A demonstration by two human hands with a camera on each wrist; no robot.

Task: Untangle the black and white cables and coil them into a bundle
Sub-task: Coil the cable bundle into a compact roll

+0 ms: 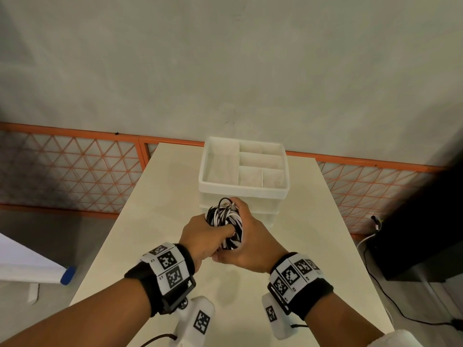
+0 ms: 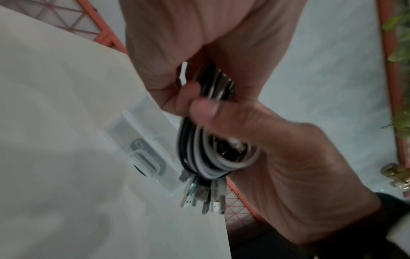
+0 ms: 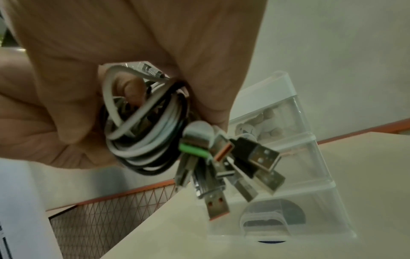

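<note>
The coiled bundle of black and white cables (image 1: 226,222) sits between your two hands, above the table (image 1: 155,221). Your left hand (image 1: 200,236) curls round its near side; your right hand (image 1: 250,242) clasps the far side. USB plugs (image 3: 239,171) hang below your fingers, just before the drawer organizer (image 1: 244,169).

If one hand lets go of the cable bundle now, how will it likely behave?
The cable bundle looks floppy: its loops would probably spring loose, since no tie is visible. The plug ends dangle free and may swing. Left hand and right hand both grip it.
</note>
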